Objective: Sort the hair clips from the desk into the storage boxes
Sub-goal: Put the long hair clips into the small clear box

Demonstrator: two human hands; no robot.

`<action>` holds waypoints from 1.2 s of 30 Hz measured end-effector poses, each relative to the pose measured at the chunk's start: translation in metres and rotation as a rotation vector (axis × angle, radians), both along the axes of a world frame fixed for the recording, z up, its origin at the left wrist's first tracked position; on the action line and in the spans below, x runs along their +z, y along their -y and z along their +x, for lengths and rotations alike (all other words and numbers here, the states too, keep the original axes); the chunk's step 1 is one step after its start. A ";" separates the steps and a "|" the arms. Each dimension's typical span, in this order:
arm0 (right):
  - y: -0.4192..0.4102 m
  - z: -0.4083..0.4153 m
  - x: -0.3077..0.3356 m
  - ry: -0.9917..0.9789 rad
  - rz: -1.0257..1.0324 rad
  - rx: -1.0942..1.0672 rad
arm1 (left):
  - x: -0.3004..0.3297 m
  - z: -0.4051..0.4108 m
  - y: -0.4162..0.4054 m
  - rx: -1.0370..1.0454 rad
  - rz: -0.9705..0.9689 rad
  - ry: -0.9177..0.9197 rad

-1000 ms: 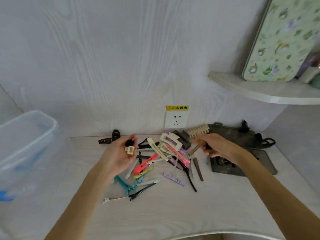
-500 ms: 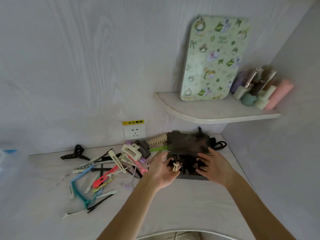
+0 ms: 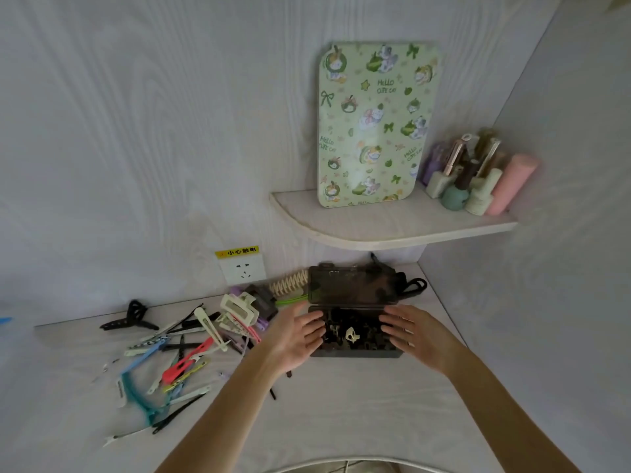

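Note:
A dark smoky storage box [image 3: 355, 353] stands open at the back right of the desk, its lid [image 3: 351, 285] raised against the wall. Several small dark clips and one small cream clip [image 3: 350, 334] lie inside. My left hand [image 3: 297, 336] hovers at the box's left edge with fingers spread and empty. My right hand [image 3: 415, 332] is at the right edge, fingers straight, holding nothing. A pile of hair clips [image 3: 191, 343] in pink, blue, teal, cream and black lies spread on the desk to the left.
A black claw clip [image 3: 131, 317] lies apart at the back left. A cream spiral clip [image 3: 290, 285] and a wall socket [image 3: 241, 270] sit behind the pile. A corner shelf [image 3: 392, 227] above the box carries a green patterned board and bottles.
My left hand carried the small cream clip from the pile over to the box and let it go inside. Both hands now have straight fingers. The view swung right, off the clear bin.

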State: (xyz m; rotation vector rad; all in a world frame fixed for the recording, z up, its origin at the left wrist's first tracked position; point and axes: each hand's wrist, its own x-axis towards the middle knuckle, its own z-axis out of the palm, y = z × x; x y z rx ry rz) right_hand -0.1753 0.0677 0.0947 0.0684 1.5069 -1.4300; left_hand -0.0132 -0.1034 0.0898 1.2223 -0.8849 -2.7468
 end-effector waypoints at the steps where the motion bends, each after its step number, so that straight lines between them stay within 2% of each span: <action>1: 0.005 0.002 0.001 -0.020 0.008 0.027 | 0.000 0.005 0.001 -0.008 -0.023 0.006; 4: 0.025 0.012 0.004 -0.063 0.032 0.109 | 0.003 0.024 0.008 -0.009 -0.097 0.031; 8: 0.075 0.038 0.016 -0.123 0.029 0.238 | 0.015 0.075 0.035 0.114 -0.184 0.077; 20: 0.253 0.234 0.059 -0.098 -0.069 0.811 | 0.080 0.303 0.114 0.684 -0.475 0.112; 23: 0.287 0.288 0.071 -0.125 -0.090 0.938 | 0.095 0.351 0.130 0.836 -0.639 0.231; 25: 0.304 0.318 0.074 -0.142 -0.095 0.989 | 0.097 0.379 0.148 0.913 -0.801 0.426; 26: 0.314 0.335 0.074 -0.147 -0.096 1.006 | 0.095 0.394 0.160 0.897 -0.937 0.564; 28: 0.327 0.359 0.071 -0.172 -0.070 1.046 | 0.090 0.412 0.175 0.722 -1.203 0.789; 30: 0.339 0.382 0.068 -0.225 -0.003 1.087 | 0.080 0.423 0.190 0.502 -1.338 0.927; 33: 0.349 0.405 0.059 -0.331 0.097 1.142 | 0.060 0.435 0.207 0.224 -1.339 1.051; 36: 0.351 0.412 0.049 -0.319 0.088 1.102 | 0.041 0.441 0.213 0.113 -1.251 1.062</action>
